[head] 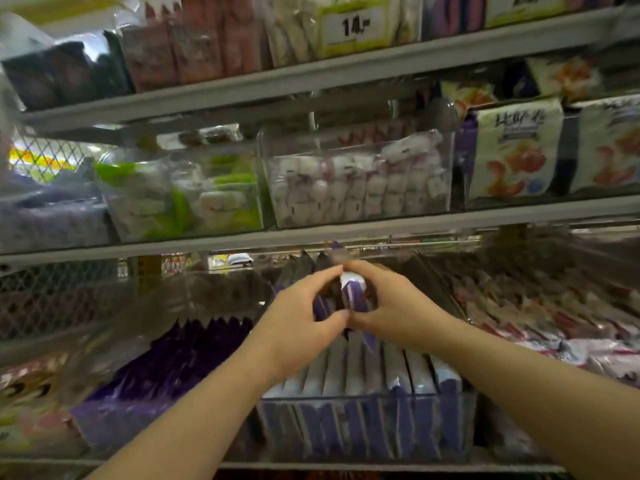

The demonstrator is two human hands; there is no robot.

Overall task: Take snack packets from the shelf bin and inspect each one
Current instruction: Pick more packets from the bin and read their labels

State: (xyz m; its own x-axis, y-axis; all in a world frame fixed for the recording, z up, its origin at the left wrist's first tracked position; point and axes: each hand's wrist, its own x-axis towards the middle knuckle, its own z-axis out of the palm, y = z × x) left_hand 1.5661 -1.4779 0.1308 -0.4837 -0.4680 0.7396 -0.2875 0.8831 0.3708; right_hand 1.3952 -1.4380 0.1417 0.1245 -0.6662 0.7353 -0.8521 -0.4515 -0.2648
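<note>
A clear plastic shelf bin (363,427) on the lowest shelf holds a row of upright purple-and-white snack packets (377,375). Both my hands reach in over the middle of that row. My left hand (301,313) and my right hand (388,303) curl around the same purple-and-white packet (353,292), finger against thumb on either side, and its white top shows between them. The packet stands just above the others. The frame is motion-blurred, so the printing is unreadable.
To the left lies a bin of dark purple packets (166,368); to the right, red-and-white packets (554,306). The shelf above carries clear bins of marshmallow-like sweets (360,181) and boxed snacks (512,150). A grey shelf edge (311,237) runs just above my hands.
</note>
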